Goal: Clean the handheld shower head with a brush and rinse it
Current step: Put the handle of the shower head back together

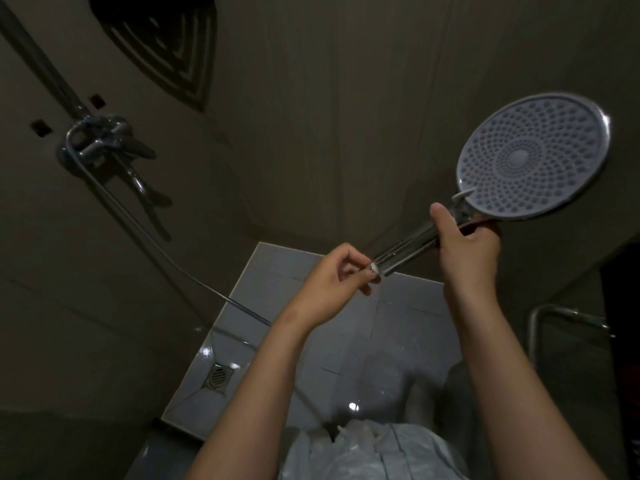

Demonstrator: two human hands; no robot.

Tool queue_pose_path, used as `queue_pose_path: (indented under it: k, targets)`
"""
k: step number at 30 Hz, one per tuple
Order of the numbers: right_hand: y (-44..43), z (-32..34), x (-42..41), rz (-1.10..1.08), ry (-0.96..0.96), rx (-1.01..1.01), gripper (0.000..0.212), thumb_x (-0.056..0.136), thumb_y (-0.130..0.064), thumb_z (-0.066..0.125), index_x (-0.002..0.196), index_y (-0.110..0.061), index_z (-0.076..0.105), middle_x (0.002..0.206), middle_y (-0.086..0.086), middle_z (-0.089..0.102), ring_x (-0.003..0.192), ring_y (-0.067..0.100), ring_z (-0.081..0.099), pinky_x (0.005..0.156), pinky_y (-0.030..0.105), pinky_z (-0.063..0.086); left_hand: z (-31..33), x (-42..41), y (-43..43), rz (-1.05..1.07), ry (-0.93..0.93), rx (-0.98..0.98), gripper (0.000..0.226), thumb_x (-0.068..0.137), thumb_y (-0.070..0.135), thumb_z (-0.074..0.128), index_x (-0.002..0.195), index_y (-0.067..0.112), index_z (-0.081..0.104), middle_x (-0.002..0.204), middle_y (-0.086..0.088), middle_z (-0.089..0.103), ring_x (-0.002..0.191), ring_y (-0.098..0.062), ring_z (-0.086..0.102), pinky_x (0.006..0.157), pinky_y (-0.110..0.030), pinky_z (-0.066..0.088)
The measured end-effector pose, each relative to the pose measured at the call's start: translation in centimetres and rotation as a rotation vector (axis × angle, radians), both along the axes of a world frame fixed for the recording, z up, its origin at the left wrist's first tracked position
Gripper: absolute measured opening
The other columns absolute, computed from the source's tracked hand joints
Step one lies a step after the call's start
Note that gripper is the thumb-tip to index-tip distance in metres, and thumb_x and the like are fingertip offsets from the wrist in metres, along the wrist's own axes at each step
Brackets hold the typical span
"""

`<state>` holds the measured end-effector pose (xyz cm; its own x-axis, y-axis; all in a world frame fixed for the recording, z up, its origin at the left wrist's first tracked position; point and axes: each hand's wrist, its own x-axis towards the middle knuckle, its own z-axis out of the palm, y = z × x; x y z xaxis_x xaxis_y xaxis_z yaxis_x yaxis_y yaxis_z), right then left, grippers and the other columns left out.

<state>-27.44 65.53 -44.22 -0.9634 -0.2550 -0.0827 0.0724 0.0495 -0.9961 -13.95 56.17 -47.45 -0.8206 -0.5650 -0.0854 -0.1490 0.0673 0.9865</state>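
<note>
The handheld shower head (530, 155) is round, with a pale face full of small nozzles and a chrome rim, raised at the upper right and facing me. My right hand (467, 247) grips its chrome handle (408, 252) just below the head. My left hand (332, 282) pinches the small fitting at the handle's lower end between thumb and fingers. The metal hose (173, 258) runs from the wall mixer toward my left forearm and passes behind it. No brush is in view.
A chrome mixer tap (104, 140) with its riser pipe is on the left wall. A floor drain (218, 375) sits in the wet tiled floor. A metal pipe rail (568, 317) is at the right. Light-coloured clothing (363, 452) fills the bottom.
</note>
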Motion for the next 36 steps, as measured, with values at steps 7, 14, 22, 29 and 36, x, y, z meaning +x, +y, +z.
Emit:
queue_pose_path:
  k: [7,14,22,29,36]
  targets:
    - [-0.4,-0.2,-0.2,0.033,-0.032,0.012,0.02,0.08,-0.034,0.071,0.074,-0.021,0.056,0.072,-0.007,0.059,0.069,0.009,0.057,0.076,0.035,0.048,-0.6,0.2,-0.3,0.114,0.056,-0.175,0.038,0.066,-0.001,0.079,0.07,0.025,0.052,0.08,0.003,0.061,0.078,-0.008,0.057,0.073,-0.021,0.046]
    - [-0.1,-0.1,-0.2,0.013,-0.016,0.046,0.022,0.082,-0.035,0.069,0.089,-0.017,0.059,0.08,-0.002,0.061,0.072,0.01,0.059,0.07,0.025,0.048,-0.4,-0.2,0.3,0.021,-0.034,0.044,0.017,0.084,0.012,0.06,0.089,0.026,0.052,0.091,-0.001,0.062,0.08,-0.009,0.054,0.068,-0.023,0.04]
    - [-0.2,-0.4,-0.3,0.02,0.014,0.067,0.044,0.081,-0.036,0.069,0.113,-0.006,0.062,0.099,0.006,0.067,0.09,0.018,0.062,0.084,0.031,0.049,-0.6,-0.2,0.0,0.011,0.001,0.048,0.024,0.085,-0.005,0.06,0.087,0.018,0.054,0.09,-0.005,0.063,0.081,-0.01,0.061,0.061,-0.01,0.044]
    - [-0.1,-0.3,-0.4,0.019,0.021,0.062,0.033,0.082,-0.034,0.068,0.102,-0.008,0.061,0.079,-0.002,0.06,0.07,0.008,0.057,0.062,0.019,0.039,-0.9,-0.3,0.1,0.083,0.022,-0.148,0.035,0.069,-0.001,0.077,0.085,0.02,0.054,0.077,0.006,0.057,0.074,-0.008,0.056,0.074,-0.023,0.049]
    - [-0.1,-0.1,-0.1,0.021,0.015,0.032,0.029,0.083,-0.029,0.068,0.106,-0.012,0.062,0.098,-0.002,0.064,0.088,0.01,0.059,0.066,0.012,0.042,-0.6,-0.1,-0.2,-0.077,-0.06,0.101,0.017,0.092,0.004,0.05,0.109,0.004,0.052,0.082,-0.004,0.069,0.065,-0.011,0.062,0.056,-0.021,0.04]
